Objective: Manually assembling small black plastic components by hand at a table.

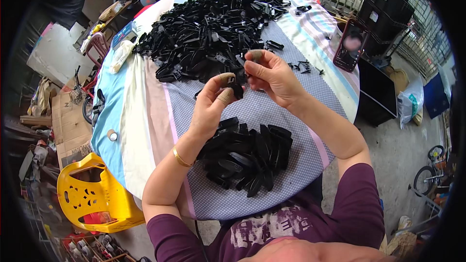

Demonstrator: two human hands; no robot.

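Note:
My left hand [209,106] is closed around a small black plastic part [237,91], held above the table between thumb and fingers. Just to its right, my right hand [276,78] is pinched shut. Whatever lies between those fingertips is too small to make out. Tan wraps cover some fingertips on both hands. Beyond the hands a large heap of black plastic parts [199,29] spreads over the far side of the table. A smaller pile of black parts [245,157] lies between my forearms and my body. Several tiny black pieces [303,66] are scattered right of my right hand.
The round table has a patterned cloth [158,111]. A phone [350,43] stands upright at its right edge, near a black crate [376,99]. A tape roll [112,135] sits on the left side. A yellow chair [114,201] stands at the lower left.

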